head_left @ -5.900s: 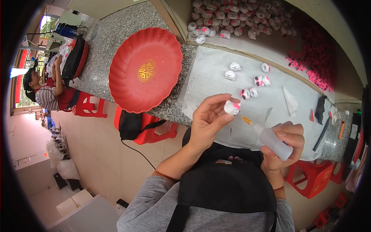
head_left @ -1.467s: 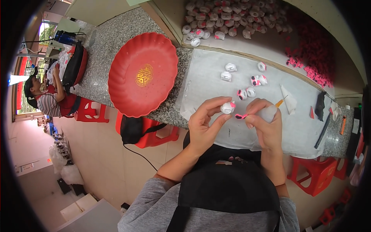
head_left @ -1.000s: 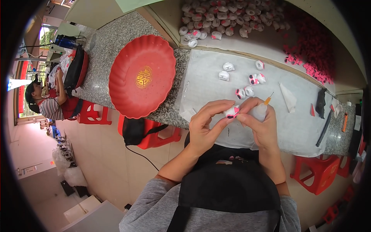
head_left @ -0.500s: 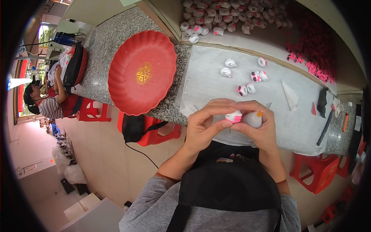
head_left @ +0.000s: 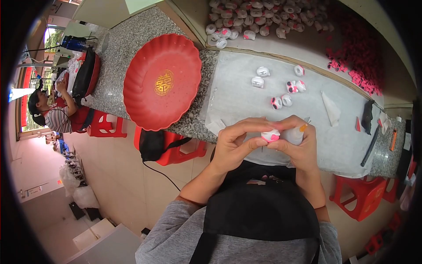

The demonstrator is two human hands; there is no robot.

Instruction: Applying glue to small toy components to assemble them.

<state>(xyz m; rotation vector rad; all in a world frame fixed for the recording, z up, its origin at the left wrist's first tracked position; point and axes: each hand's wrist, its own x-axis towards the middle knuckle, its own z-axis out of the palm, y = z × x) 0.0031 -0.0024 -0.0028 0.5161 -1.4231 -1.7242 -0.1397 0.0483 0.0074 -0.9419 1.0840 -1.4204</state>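
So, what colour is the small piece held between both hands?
White with pink patches, the small piece shows best in the head view.

Single view: head-worn fisheye, looking steeply down over the wearer's chest, close to both hands at frame centre. Grey speckled granite surface (head_left: 132, 42) runs from 10 o'clock to 3 o'clock. Beige tiled floor (head_left: 110, 176) fills 8 o'clock. Edges bend toward the rim.

Red tray (head_left: 145, 101) with gold emblem (head_left: 163, 82)
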